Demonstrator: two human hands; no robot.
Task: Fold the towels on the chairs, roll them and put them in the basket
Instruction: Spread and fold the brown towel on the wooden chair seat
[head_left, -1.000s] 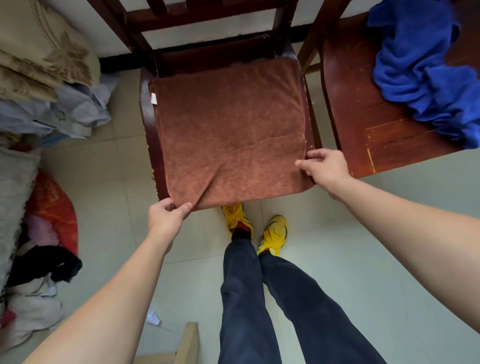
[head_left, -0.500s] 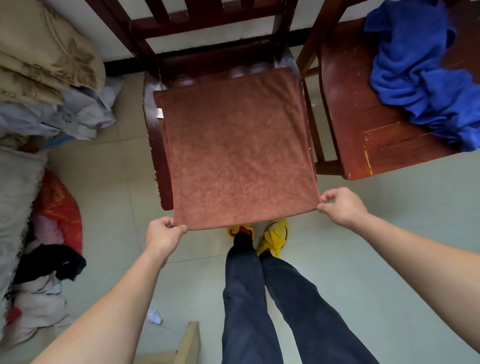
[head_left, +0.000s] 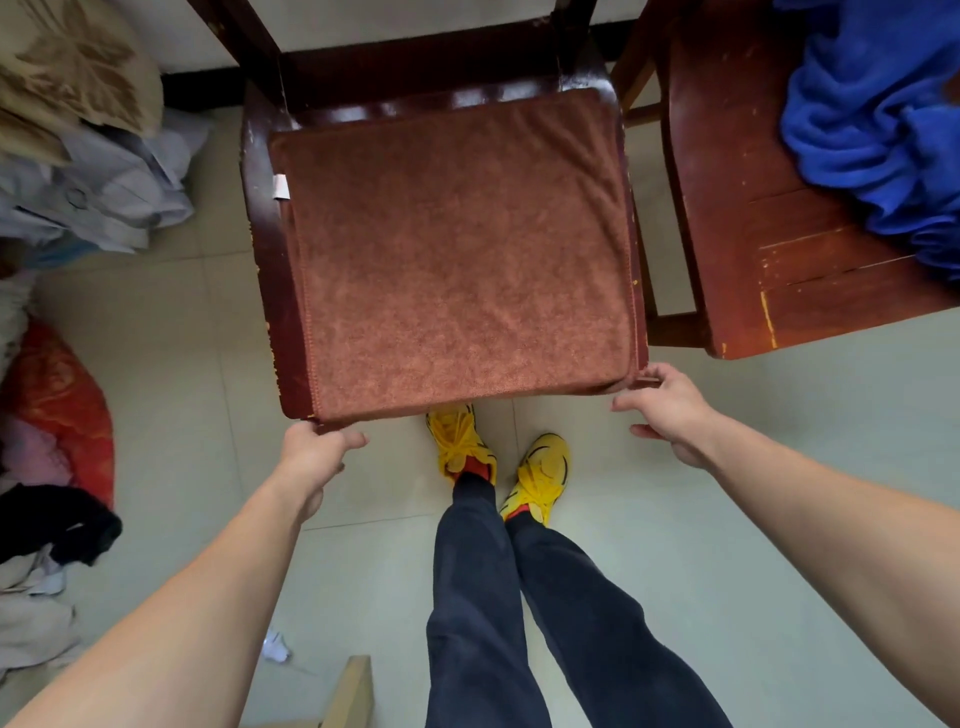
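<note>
A rust-brown towel (head_left: 457, 260) is covering a dark red-brown chair (head_left: 262, 249); a bright blue towel (head_left: 878, 114) is lying right.

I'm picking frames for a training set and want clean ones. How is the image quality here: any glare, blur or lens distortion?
Head view: soft, even light with faint shadows; small glare streaks on the glossy back rim of the chair; the brown towel is sharp enough to show its weave and stitched hem; wide-angle stretch makes the forearms balloon toward the lower corners; both hands look sharp.
</note>
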